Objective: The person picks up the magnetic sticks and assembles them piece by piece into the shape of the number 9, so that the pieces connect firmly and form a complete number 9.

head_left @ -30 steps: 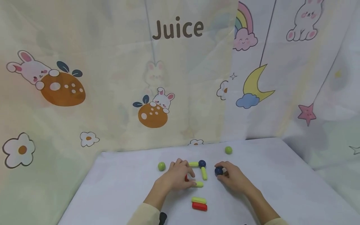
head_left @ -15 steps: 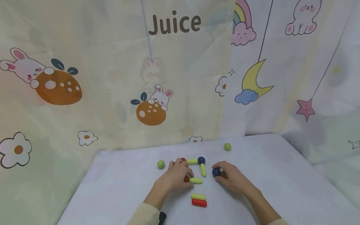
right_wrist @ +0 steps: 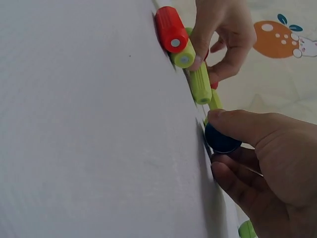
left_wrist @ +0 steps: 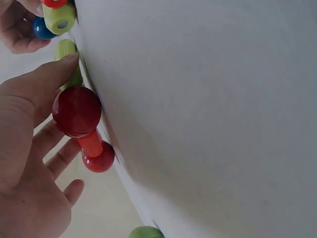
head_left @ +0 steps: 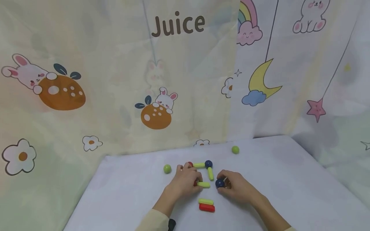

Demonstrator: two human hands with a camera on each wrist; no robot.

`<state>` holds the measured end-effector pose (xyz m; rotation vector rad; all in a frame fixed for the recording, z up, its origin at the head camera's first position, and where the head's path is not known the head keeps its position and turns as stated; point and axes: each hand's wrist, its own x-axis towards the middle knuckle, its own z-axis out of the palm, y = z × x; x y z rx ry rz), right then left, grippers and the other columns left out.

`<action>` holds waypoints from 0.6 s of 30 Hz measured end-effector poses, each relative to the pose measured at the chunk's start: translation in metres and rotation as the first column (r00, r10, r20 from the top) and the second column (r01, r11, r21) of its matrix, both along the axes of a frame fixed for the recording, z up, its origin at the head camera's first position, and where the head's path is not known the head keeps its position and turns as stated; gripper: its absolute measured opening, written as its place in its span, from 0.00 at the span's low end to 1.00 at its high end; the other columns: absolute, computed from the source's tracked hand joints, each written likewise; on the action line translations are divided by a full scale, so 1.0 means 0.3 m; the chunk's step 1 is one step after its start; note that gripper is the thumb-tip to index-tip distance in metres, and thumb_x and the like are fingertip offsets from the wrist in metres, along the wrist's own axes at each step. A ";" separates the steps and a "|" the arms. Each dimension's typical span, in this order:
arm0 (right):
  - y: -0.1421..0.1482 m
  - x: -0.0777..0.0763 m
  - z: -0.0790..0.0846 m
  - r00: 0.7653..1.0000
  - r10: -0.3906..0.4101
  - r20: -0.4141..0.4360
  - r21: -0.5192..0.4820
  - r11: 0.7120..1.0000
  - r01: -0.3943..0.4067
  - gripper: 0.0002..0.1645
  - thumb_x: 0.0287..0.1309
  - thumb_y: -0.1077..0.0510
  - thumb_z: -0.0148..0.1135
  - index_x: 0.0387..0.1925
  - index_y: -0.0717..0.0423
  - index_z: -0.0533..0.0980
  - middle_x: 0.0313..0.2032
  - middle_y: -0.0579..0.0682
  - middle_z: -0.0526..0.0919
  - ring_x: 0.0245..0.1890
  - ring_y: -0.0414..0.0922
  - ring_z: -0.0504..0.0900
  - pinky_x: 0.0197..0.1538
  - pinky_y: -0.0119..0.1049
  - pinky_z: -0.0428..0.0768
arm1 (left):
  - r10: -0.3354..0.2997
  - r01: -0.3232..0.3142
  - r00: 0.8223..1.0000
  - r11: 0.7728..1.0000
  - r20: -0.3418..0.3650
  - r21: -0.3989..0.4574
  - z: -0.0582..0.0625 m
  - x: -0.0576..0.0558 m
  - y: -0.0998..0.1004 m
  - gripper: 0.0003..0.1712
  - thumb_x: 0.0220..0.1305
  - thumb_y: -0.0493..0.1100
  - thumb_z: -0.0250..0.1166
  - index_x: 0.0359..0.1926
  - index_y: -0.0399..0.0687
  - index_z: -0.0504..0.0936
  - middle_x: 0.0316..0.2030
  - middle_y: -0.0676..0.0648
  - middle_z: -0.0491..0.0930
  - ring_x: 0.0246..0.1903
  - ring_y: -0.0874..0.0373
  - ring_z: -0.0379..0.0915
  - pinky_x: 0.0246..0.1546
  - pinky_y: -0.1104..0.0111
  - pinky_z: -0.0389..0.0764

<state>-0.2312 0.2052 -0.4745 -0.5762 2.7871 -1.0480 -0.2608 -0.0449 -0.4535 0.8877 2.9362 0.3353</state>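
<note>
My left hand (head_left: 185, 181) holds a yellow-green magnetic rod (head_left: 204, 184) near its red-ball end, thumb on the near side. In the left wrist view, that red ball (left_wrist: 77, 111) joins a short red rod (left_wrist: 90, 145), which leads to another red ball (left_wrist: 99, 157). From the far red ball runs a second yellow-green rod (head_left: 198, 165) to a dark blue ball (head_left: 208, 164), with a third yellow-green rod (head_left: 210, 174) angled toward me. My right hand (head_left: 235, 186) pinches another dark blue ball (head_left: 219, 183), just right of the held rod's free end and apart from it.
Nearer me, a loose yellow-green rod (head_left: 206, 201) lies against a red rod (head_left: 207, 208). Green balls stand at the left (head_left: 167, 168) and far back (head_left: 235, 149) of the white-covered table (head_left: 121, 192). A printed curtain (head_left: 115, 80) hangs behind.
My right hand has brought the blue ball left and slightly toward me, closer to the held rod's free end. The left hand stays by the rods and red balls with little movement.
</note>
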 end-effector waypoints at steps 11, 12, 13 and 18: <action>-0.009 0.010 -0.006 0.998 0.003 -0.070 -0.066 0.998 -0.008 0.20 0.57 0.52 0.76 0.49 0.47 0.78 0.42 0.40 0.80 0.38 0.36 0.79 0.41 0.30 0.81 | -0.024 0.019 0.998 0.996 0.052 0.088 0.010 -0.005 -0.006 0.07 0.62 0.54 0.74 0.40 0.63 0.86 0.27 0.62 0.72 0.54 0.55 0.62 0.60 0.46 0.60; -0.012 0.011 -0.006 0.998 0.002 -0.065 -0.074 0.997 -0.007 0.20 0.57 0.51 0.76 0.49 0.47 0.79 0.43 0.40 0.80 0.38 0.36 0.79 0.41 0.30 0.81 | -0.023 0.018 0.998 0.996 0.055 0.091 0.010 -0.005 -0.007 0.07 0.62 0.53 0.74 0.40 0.63 0.86 0.27 0.62 0.72 0.54 0.55 0.62 0.61 0.46 0.60; -0.016 0.012 -0.007 0.998 0.000 -0.058 -0.081 0.997 -0.005 0.21 0.57 0.50 0.76 0.50 0.47 0.79 0.43 0.40 0.80 0.38 0.36 0.79 0.41 0.30 0.81 | -0.023 0.018 0.998 0.995 0.058 0.095 0.010 -0.005 -0.008 0.07 0.62 0.53 0.74 0.40 0.63 0.86 0.27 0.62 0.72 0.53 0.55 0.62 0.61 0.46 0.60; -0.036 0.011 -0.015 0.999 -0.005 -0.038 -0.102 0.995 0.001 0.20 0.58 0.48 0.75 0.50 0.45 0.79 0.42 0.39 0.82 0.37 0.36 0.80 0.41 0.31 0.80 | -0.025 0.016 0.997 0.993 0.074 0.119 0.009 -0.003 -0.016 0.08 0.62 0.51 0.73 0.40 0.61 0.85 0.27 0.62 0.73 0.53 0.55 0.62 0.62 0.44 0.58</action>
